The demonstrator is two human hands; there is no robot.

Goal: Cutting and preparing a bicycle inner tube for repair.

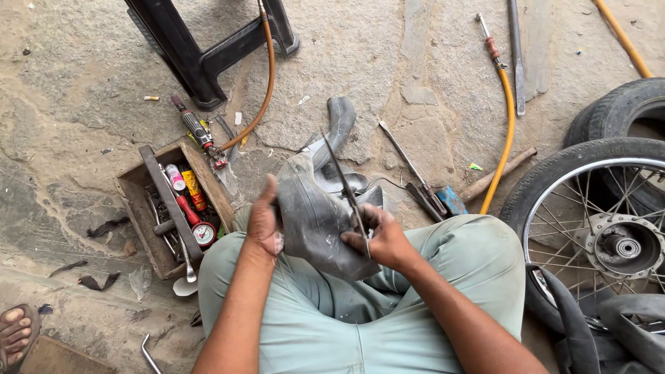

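The left hand (264, 225) clutches a folded black inner tube (315, 218) whose underside is hidden, while the right hand (377, 239) grasps scissors (346, 190), handles concealed.

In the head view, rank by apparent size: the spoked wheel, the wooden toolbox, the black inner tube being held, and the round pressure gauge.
1. spoked wheel, though cut off by the frame edge
2. black inner tube, nearer the camera, so its lead over the toolbox is unsure
3. wooden toolbox
4. round pressure gauge
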